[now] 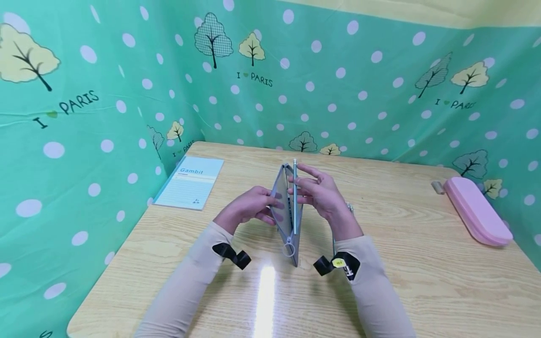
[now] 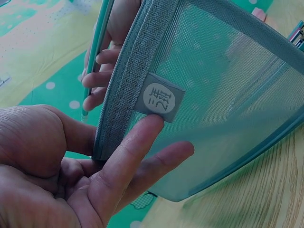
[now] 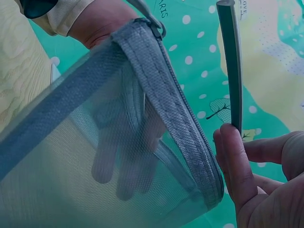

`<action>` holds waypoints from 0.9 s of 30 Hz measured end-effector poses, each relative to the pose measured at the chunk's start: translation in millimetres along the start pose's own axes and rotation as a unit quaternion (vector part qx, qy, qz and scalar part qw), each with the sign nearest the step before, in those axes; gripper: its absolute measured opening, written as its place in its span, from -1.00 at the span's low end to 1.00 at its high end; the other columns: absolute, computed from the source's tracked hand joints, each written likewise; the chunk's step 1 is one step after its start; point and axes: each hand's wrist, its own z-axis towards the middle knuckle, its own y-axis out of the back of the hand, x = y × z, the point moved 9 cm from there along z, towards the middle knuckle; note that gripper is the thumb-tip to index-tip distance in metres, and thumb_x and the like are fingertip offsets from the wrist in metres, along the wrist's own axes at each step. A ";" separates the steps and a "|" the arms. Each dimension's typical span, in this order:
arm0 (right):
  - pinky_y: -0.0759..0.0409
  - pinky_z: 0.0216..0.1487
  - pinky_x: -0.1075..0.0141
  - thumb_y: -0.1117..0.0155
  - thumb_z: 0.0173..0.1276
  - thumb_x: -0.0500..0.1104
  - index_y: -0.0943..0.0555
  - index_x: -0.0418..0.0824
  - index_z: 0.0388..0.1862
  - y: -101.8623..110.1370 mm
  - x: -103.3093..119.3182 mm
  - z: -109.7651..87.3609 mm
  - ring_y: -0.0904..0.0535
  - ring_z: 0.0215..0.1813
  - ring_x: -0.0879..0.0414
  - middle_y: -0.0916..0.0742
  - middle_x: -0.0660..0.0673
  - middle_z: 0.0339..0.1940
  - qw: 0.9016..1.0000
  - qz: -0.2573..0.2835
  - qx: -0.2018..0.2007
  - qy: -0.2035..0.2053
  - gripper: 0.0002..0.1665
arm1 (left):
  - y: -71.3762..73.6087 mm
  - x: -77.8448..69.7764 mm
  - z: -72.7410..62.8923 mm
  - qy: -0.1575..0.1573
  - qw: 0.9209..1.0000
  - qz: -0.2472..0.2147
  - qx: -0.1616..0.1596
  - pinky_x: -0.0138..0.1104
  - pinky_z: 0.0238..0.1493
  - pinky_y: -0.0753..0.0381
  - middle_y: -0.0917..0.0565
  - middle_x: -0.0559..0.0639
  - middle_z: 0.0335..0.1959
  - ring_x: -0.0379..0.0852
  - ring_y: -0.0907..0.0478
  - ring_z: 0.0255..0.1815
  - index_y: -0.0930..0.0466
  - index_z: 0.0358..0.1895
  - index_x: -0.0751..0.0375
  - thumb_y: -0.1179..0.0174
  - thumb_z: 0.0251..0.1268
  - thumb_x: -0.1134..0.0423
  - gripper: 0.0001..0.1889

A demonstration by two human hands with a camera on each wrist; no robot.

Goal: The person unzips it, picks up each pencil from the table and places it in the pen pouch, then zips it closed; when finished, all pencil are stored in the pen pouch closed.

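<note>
My left hand point(image 1: 254, 205) grips a grey mesh zip pouch point(image 1: 285, 202) by its zippered edge, with the thumb on one side. Two of its fingers extend along the mesh by a round-printed label point(image 2: 160, 98). The pouch stands upright on edge, its mouth parted and a ring pull point(image 1: 289, 249) hanging at the near end. Between the fingers and thumb of my right hand point(image 1: 323, 191) is a slim green pencil point(image 1: 295, 211), held alongside the pouch's opening. In the right wrist view the pencil point(image 3: 231, 66) is outside the pouch, close to the zip.
A pale blue notebook point(image 1: 190, 183) lies at the table's left. At the right are a pink pencil case point(image 1: 477, 211) and a small grey eraser-like block point(image 1: 437, 188). Several pencil-like sticks point(image 2: 298, 35) are partly hidden behind my right arm. A patterned curtain point(image 1: 329, 94) borders the table.
</note>
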 end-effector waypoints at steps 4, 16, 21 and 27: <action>-0.80 -0.28 0.40 -0.10 0.60 -0.33 -0.21 -0.22 0.64 -2.6 -0.2 0.9 -0.79 -0.31 0.18 -0.54 -0.49 0.37 1.000 -0.004 0.000 0.003 -0.31 | 0.9 0.7 0.5 0.002 1.000 -0.002 -0.004 -0.31 -0.24 -0.83 -0.60 0.46 0.23 0.08 -0.77 -0.14 -0.43 0.35 0.55 0.04 0.59 0.38 -0.59; -0.81 -0.27 0.37 -0.13 0.59 -0.34 -0.26 -0.17 0.63 1.8 2.7 0.8 -0.78 -0.31 0.20 -0.61 -0.48 0.31 0.997 -0.060 -0.046 0.024 -0.32 | 0.6 0.9 1.4 -0.001 1.000 0.004 0.000 -0.30 -0.22 -0.84 -0.65 0.45 0.14 0.01 -0.77 -0.22 -0.49 0.30 0.54 0.02 0.59 0.37 -0.62; -0.81 -0.30 0.36 -0.14 0.57 -0.37 -0.29 -0.16 0.62 2.7 6.5 -1.3 -0.78 -0.31 0.18 -0.63 -0.49 0.28 0.993 -0.085 -0.066 0.048 -0.32 | -0.1 0.2 -0.2 -0.003 1.000 0.003 0.002 -0.31 -0.24 -0.83 -0.66 0.44 0.12 0.02 -0.77 -0.22 -0.50 0.28 0.55 0.01 0.58 0.37 -0.62; -0.82 -0.31 0.32 -0.17 0.54 -0.37 -0.35 -0.13 0.59 4.1 8.3 -2.2 -0.82 -0.23 0.01 -0.69 -0.42 0.21 0.986 -0.125 -0.086 0.070 -0.32 | -0.1 -0.3 -1.1 -0.002 1.000 0.002 0.001 -0.31 -0.24 -0.84 -0.66 0.44 0.14 0.05 -0.78 -0.18 -0.51 0.28 0.54 0.01 0.58 0.38 -0.63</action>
